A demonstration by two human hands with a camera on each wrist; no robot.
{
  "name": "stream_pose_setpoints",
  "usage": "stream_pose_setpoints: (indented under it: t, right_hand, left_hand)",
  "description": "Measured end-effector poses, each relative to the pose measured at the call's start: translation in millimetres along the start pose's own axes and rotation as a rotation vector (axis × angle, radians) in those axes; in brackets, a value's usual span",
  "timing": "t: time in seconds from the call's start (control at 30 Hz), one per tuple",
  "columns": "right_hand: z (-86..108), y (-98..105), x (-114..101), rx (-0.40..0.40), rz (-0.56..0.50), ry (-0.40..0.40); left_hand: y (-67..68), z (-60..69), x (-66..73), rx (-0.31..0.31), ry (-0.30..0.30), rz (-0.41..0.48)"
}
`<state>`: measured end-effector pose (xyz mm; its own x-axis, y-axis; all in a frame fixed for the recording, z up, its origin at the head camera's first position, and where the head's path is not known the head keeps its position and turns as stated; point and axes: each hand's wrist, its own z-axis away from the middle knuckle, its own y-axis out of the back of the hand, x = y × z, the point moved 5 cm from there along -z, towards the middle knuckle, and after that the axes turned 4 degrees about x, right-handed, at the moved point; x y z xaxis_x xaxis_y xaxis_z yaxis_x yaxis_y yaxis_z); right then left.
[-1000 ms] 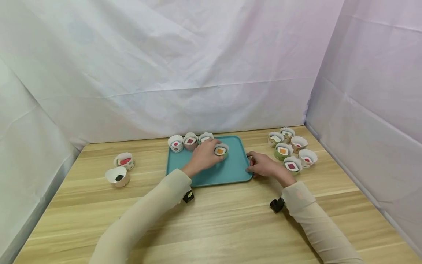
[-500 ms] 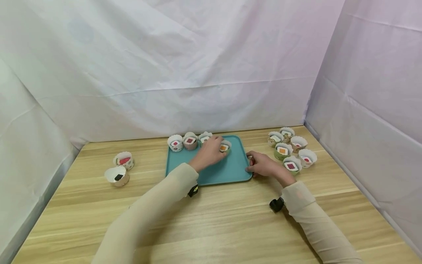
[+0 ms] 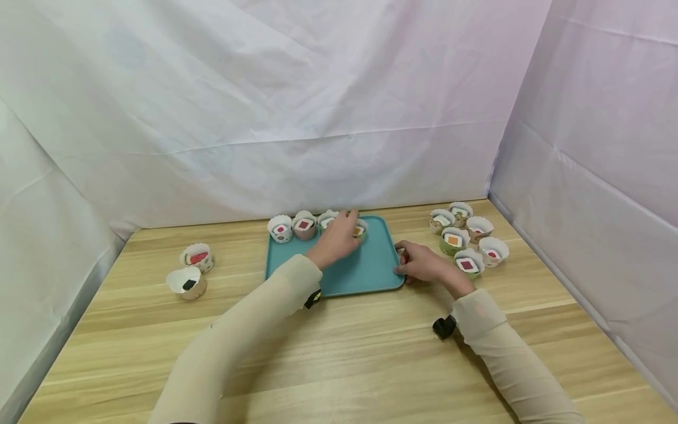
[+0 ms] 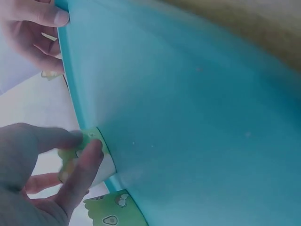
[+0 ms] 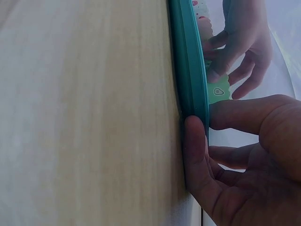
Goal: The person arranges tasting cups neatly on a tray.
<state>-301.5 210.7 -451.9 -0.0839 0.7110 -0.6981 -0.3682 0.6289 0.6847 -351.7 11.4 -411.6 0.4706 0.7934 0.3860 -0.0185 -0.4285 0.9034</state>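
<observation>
At the back of the blue tray (image 3: 365,265), my left hand (image 3: 337,238) pinches a green paper cup (image 3: 361,228) with an orange square inside. In the left wrist view, thumb and fingers of the left hand (image 4: 47,174) lie on either side of that green cup (image 4: 101,160), beside another green cup (image 4: 117,209). Three cups stand in a row left of it: a white one (image 3: 280,229), a pink one (image 3: 304,225) and one partly behind the hand (image 3: 326,219). My right hand (image 3: 429,264) grips the tray's right edge, its fingers around the rim (image 5: 193,61) in the right wrist view.
Several filled paper cups (image 3: 454,240) stand in a group on the table right of the tray. On the left are two more, one with red contents (image 3: 197,258) and one with a black piece (image 3: 187,282). White cloth (image 3: 318,106) hangs behind and at both sides.
My left hand has moved the green cup toward the tray's back edge, beside the row of cups. The right hand has stayed on the tray's edge.
</observation>
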Motion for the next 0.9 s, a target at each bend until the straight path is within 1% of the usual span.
stream_pose_setpoints:
  t: [0.13, 0.33, 0.57, 0.73, 0.9]
  right_hand:
    - [0.4, -0.1, 0.3, 0.000, -0.006, 0.004]
    - [1.6, 1.1, -0.3, 0.005, -0.002, -0.005]
    - [1.0, -0.3, -1.9, 0.003, -0.003, -0.012]
    - [1.2, 0.9, -2.3, 0.006, 0.002, -0.012]
    - [1.6, 1.2, -2.3, 0.004, 0.009, -0.011]
  left_hand:
    - [1.1, -1.2, -0.7, -0.004, -0.001, 0.024]
    - [2.4, -1.9, -1.7, 0.016, 0.008, 0.053]
    - [4.3, -2.7, -4.4, 0.036, 0.011, 0.035]
    - [7.5, -3.4, -5.3, 0.062, 0.002, 0.068]
    - [8.7, -2.8, -8.8, 0.069, 0.020, 0.102]
